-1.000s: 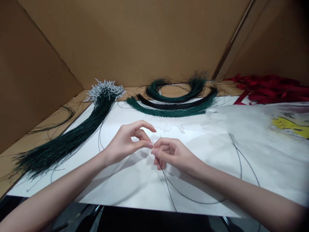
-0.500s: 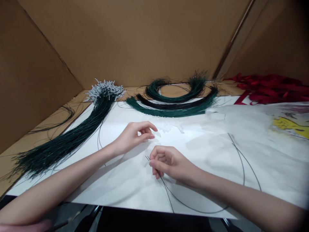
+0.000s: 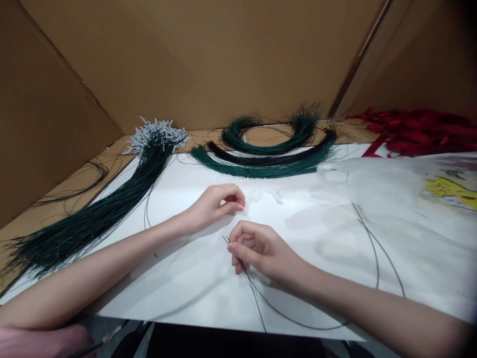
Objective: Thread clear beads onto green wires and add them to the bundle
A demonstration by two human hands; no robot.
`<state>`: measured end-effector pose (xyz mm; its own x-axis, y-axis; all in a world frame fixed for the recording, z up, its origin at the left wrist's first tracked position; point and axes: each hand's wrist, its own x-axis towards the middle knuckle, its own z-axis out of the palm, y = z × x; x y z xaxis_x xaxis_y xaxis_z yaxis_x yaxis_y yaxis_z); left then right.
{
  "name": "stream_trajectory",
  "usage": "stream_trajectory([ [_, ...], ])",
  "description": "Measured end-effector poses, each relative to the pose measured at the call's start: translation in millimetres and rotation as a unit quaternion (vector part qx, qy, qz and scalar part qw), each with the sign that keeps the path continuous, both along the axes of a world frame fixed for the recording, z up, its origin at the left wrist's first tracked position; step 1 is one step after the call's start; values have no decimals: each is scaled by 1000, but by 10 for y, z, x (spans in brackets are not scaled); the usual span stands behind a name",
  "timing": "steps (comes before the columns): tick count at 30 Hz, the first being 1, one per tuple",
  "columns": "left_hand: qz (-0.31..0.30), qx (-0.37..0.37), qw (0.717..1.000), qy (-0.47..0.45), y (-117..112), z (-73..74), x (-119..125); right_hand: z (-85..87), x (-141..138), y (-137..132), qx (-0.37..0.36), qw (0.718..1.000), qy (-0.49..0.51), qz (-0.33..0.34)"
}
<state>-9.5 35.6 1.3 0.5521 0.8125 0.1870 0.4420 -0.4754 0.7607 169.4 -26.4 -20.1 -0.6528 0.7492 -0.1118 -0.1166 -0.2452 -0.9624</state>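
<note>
My right hand (image 3: pixel 257 248) rests on the white sheet (image 3: pixel 313 233) with thumb and forefinger pinched on a thin dark green wire (image 3: pixel 261 304). The wire's short ends stick out left of the fingers, and its loop trails back toward the sheet's near edge. My left hand (image 3: pixel 218 204) lies a little farther off and to the left, fingers curled into a pinch over a small patch of clear beads (image 3: pixel 264 193). What, if anything, that pinch holds is too small to see.
A long bundle of green wires with white beaded tips (image 3: pixel 112 204) lies at the left. Curved green and black wire bundles (image 3: pixel 268 149) sit at the back. Red ribbons (image 3: pixel 417 132) and a yellow printed bag (image 3: pixel 450 189) lie right. Cardboard walls (image 3: pixel 208 59) enclose the table.
My hands, touching at the fingertips a second ago, have parted. The left hand moved away to the bead patch and curled shut. The right hand dropped slightly, still holding the wire.
</note>
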Motion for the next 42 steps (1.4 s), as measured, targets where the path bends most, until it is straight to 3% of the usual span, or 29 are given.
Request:
stream_trajectory([
  [4,32,-180,965,-186,-275,-26,-135,23,3,3,10,999,-4,-53],
  [8,42,-237,935,-261,-439,-141,-201,54,8,11,42,995,-13,-90],
  [12,20,-255,919,-301,-459,-208,-190,73,13,8,60,993,-20,-98],
  [19,5,-287,898,-334,-459,-198,-135,91,28,-3,69,993,-28,-89],
  [42,17,-285,907,-309,-458,-164,-142,91,30,-15,58,993,-23,-100],
])
